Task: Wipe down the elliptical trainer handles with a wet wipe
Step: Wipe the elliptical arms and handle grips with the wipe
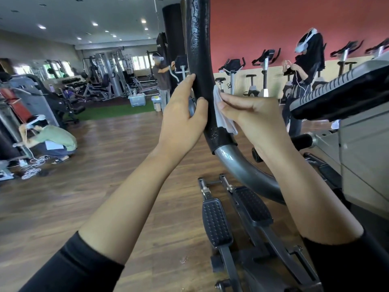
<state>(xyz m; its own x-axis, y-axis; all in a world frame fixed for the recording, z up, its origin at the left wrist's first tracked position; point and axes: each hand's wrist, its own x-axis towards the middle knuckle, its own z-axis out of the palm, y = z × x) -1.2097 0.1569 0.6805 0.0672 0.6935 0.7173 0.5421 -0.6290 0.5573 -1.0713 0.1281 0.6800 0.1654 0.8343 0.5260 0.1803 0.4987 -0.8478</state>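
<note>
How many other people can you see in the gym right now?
3. One person crouching at far left, one person standing behind the black handle, one person in black by the red wall. Others may be hidden.

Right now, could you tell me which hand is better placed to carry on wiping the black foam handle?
The right hand: it already presses the wet wipe against the handle. The left hand only grips the foam, steadying it, and holds no wipe.
</note>
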